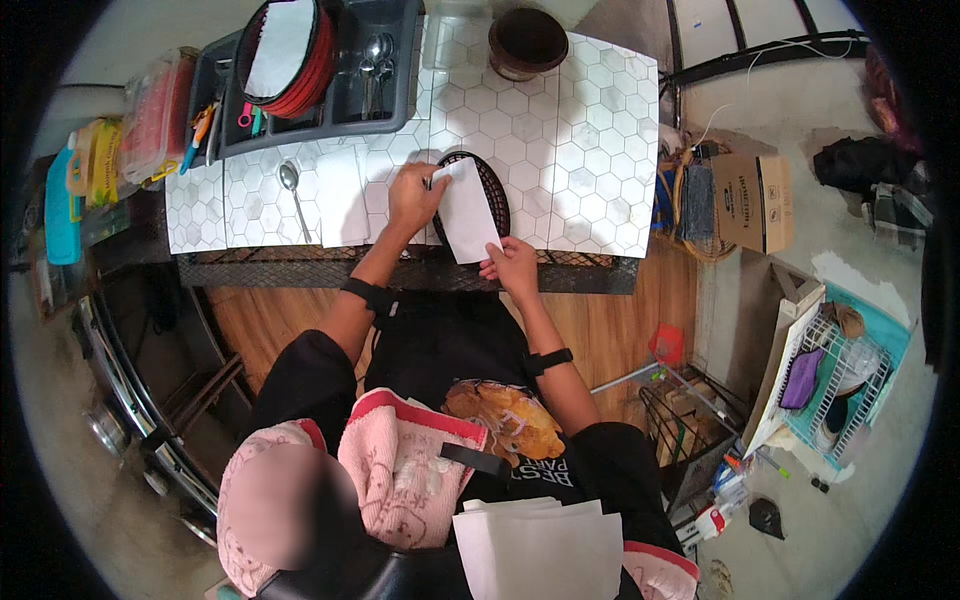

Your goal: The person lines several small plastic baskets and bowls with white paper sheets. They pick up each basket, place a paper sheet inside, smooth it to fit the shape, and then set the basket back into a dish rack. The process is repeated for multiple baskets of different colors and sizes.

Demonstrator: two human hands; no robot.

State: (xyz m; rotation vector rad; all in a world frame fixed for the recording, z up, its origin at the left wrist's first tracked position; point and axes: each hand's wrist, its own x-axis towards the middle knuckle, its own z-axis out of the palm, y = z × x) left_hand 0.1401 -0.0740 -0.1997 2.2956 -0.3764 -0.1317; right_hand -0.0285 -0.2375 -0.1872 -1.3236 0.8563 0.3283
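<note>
A folded white paper [469, 214] lies over a dark oval woven basket [495, 187] on the hexagon-patterned table. My left hand [417, 196] grips the paper's upper left edge between thumb and fingers. At its lower right corner, my right hand [513, 264] pinches the paper between thumb and fingertips. Left of the basket, more white paper [343, 199] lies flat beside a metal spoon [288, 178]. A stack of white sheets [540, 547] rests near my lap.
A grey cutlery tray [405, 75] with spoons and a stack of red-sided, dark-rimmed baskets [326, 64] stands at the back left. Behind the oval basket are a dark round bowl [528, 41] and a clear plastic container [454, 37]. A cardboard box [750, 202] is to the right.
</note>
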